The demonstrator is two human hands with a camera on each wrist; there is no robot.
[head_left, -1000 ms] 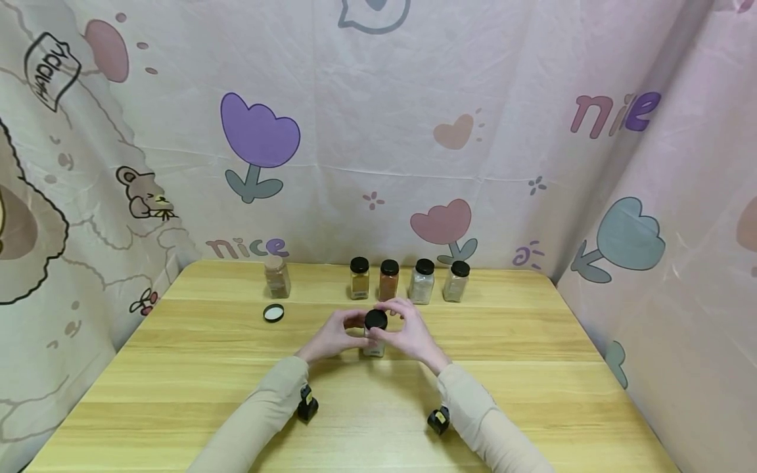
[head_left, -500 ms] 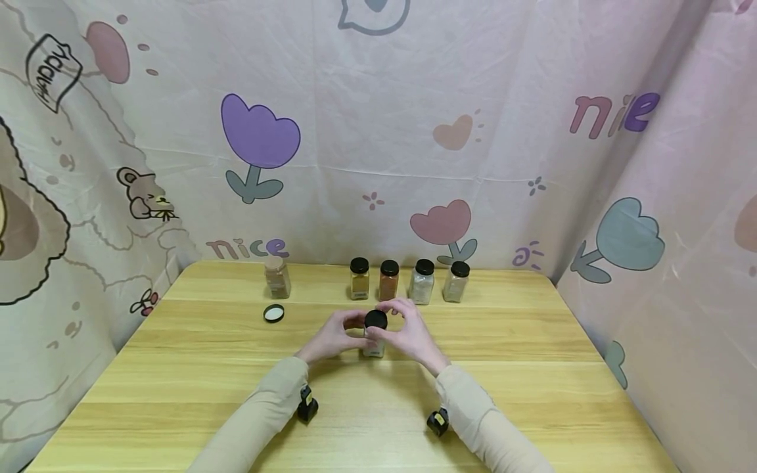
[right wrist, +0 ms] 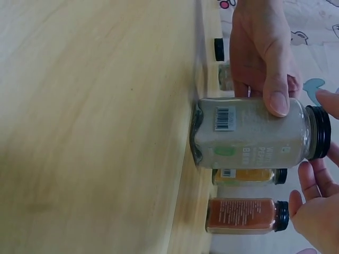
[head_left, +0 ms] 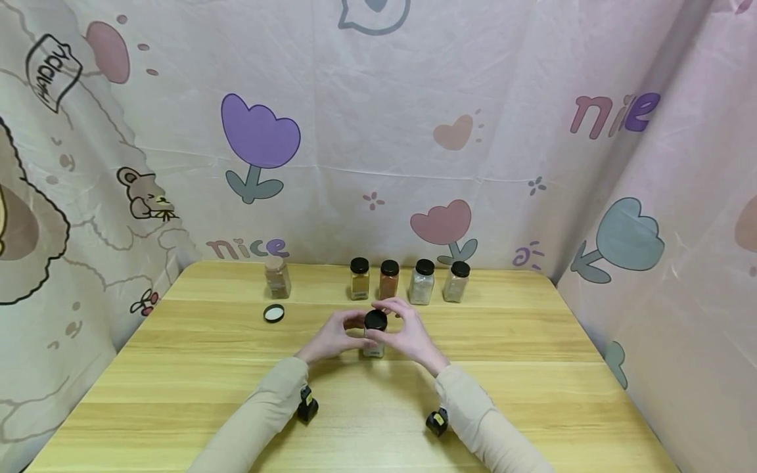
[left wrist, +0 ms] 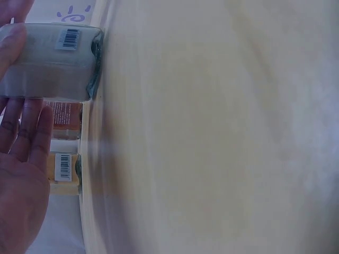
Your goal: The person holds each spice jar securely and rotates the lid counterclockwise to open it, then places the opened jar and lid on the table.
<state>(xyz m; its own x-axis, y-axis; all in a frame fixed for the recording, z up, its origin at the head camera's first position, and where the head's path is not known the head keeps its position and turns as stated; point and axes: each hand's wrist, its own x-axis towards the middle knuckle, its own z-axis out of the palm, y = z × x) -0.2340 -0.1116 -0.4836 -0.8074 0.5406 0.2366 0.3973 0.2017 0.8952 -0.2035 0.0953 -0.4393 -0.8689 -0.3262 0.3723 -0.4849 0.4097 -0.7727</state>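
A clear glass spice jar (head_left: 374, 349) with pale powder and a black lid (head_left: 376, 319) stands upright at mid-table. Part of its label reads "PEPPER" in the right wrist view. My left hand (head_left: 332, 338) holds the jar's body, thumb in front. My right hand (head_left: 409, 332) is at the top, its thumb and fingers around the black lid. In the left wrist view the jar (left wrist: 55, 63) has a barcode sticker, and my left hand's fingers (left wrist: 41, 140) reach behind it. The right wrist view shows the lid (right wrist: 320, 132) seated on the jar's neck.
At the back stand jars with black lids: yellow (head_left: 359, 282), red-orange (head_left: 388, 282), white (head_left: 422, 286) and pale (head_left: 456, 284). A lidless brownish jar (head_left: 277, 281) stands back left, with a loose black lid (head_left: 274, 313) before it. A printed curtain (head_left: 355, 210) hangs behind the wooden table (head_left: 207, 368).
My right hand's fingers have shifted slightly to the left around the lid. The left hand and the jar stay in place.
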